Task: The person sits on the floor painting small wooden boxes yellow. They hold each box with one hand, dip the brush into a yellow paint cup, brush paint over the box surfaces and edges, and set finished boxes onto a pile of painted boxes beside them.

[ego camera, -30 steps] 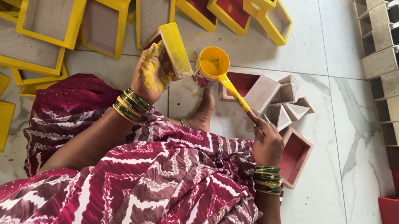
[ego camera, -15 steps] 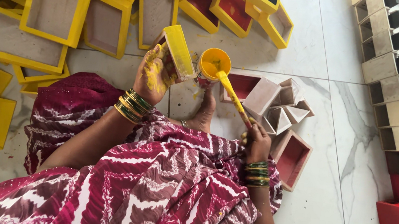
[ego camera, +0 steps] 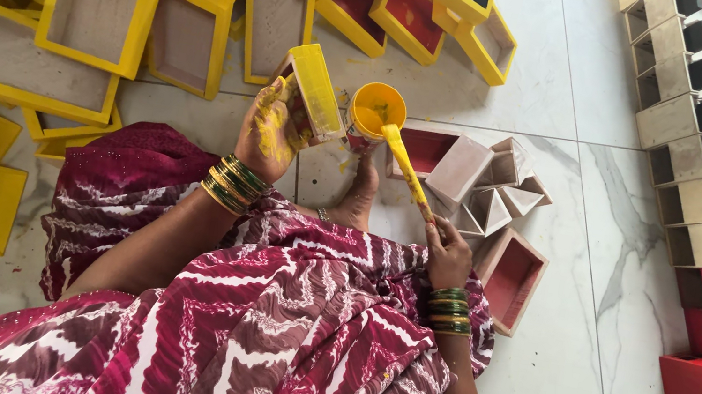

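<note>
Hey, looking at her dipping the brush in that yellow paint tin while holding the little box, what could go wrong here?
1. The paint tin stands on the bare marble floor right by her foot; a nudge could tip it.
2. The loaded paintbrush in her right hand may drip on the unpainted wooden boxes below.
3. Her left hand is coated in yellow, so the small yellow box might slip or smear.

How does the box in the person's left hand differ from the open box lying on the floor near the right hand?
The held box is painted yellow on the outside; the floor box has bare pale wood outside and is red inside. The left hand keeps the held box lifted and tilted, while the floor box lies flat on the marble floor, untouched. Both are small rectangular open boxes.
</note>
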### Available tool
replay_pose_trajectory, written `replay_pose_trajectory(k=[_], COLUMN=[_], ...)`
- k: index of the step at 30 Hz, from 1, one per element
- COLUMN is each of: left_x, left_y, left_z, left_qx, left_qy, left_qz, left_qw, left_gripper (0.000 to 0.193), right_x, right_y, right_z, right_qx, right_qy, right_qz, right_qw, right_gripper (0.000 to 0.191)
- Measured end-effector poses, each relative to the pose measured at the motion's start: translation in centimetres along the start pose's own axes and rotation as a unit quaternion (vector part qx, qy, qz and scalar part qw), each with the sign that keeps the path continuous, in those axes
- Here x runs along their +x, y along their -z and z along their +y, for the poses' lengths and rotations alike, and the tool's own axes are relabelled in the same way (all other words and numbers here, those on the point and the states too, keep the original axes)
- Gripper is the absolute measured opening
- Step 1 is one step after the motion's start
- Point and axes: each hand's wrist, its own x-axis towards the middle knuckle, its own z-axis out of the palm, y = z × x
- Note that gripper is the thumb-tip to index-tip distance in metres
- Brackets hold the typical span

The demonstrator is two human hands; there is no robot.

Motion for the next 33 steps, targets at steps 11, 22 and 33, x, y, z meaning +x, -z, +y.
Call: replay_pose_trajectory(k=[11, 22, 33], left_x=[-0.1, 0.8, 1.1], left_y=[-0.2, 1.6, 2.2], left_z=[-0.2, -1.6, -2.4], left_qx=[-0.002, 0.002, 0.064], left_qy=[0.001, -0.017, -0.002], left_qz=[-0.004, 0.014, 0.012], left_qw=[1.0, 1.0, 0.998], left_gripper=[0.072, 0.066, 0.073], right_x=[0.0, 0.0, -2.6], right_y=[-0.1, -0.9, 0.1], right_z=[-1.6, -0.7, -13.1], right_qx=[-0.033, -0.026, 0.064], right_qy=[0.024, 0.0, 0.3], right_qz=[0.017, 0.007, -0.021], right_qw=[0.999, 1.0, 0.951], right_gripper=[0.032, 0.035, 0.04])
